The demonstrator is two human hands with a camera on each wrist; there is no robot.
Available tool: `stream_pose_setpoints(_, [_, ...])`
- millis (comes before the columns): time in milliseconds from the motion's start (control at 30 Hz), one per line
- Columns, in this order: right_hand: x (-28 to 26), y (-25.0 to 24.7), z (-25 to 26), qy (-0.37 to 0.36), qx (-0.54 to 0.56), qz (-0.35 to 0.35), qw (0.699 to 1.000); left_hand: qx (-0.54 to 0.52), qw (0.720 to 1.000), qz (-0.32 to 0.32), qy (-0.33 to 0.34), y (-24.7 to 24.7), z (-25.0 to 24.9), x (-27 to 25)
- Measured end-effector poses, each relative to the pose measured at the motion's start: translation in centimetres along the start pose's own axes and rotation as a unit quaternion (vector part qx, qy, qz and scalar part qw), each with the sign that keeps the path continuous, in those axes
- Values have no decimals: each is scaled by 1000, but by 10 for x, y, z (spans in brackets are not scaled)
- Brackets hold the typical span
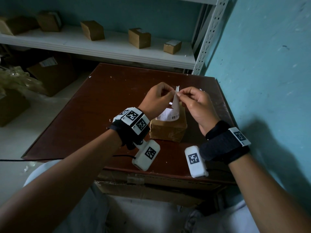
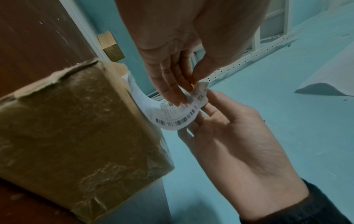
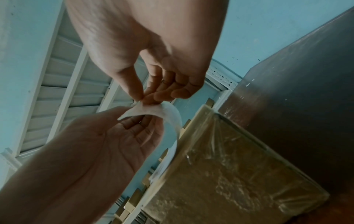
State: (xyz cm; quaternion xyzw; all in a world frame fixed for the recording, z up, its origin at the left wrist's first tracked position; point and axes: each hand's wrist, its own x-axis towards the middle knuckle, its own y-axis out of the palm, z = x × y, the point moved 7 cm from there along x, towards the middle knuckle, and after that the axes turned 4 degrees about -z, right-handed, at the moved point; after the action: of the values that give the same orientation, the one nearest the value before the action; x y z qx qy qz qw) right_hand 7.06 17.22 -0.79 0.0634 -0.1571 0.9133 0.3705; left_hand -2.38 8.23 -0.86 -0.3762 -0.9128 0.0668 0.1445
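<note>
I am pinching the free end of the white label (image 1: 175,100) with both hands, just right of the middle of the head view; my left hand (image 1: 157,96) is gripping it between thumb and fingers, and my right hand (image 1: 196,101) is nipping the same end between thumb and forefinger, with its other fingers loosely curled. The label is curling up in an arc from the top of the small cardboard box (image 1: 168,130), which is standing on the brown table (image 1: 80,115) directly below my hands; the label's lower end, with the barcode, is lying on the box top. In the left wrist view the printed side is bowing out from the box toward the middle of the frame; in the right wrist view the blank side is facing the camera.

I judge that I am working at the label's top edge, either splitting it from a backing or peeling it off the box; I cannot tell which. The next move is calling for a slow, even pull with both pinches kept tight, since thin paper may tear, and the light box may lift or slide; a finger may be needed to hold it down.

Along the top of the head view, small cartons (image 1: 139,37) are sitting on a white shelf (image 1: 109,52).
</note>
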Motion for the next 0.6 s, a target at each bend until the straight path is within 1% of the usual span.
stream_pose_setpoints(200, [2, 0, -1, -39, -62, 6, 997, 16, 1000, 16, -18, 3, -2, -1])
stream_pose_setpoints(333, [2, 0, 1, -66, -83, -4, 994, 34, 999, 36, -14, 7, 2, -1])
stream_pose_setpoints(467, [2, 1, 0, -71, -77, -8, 995, 62, 997, 36, -3, 7, 2, -1])
stream_pose_setpoints(600, [1, 4, -2, -58, -79, -1, 995, 90, 995, 38, 5, 8, 3, 0])
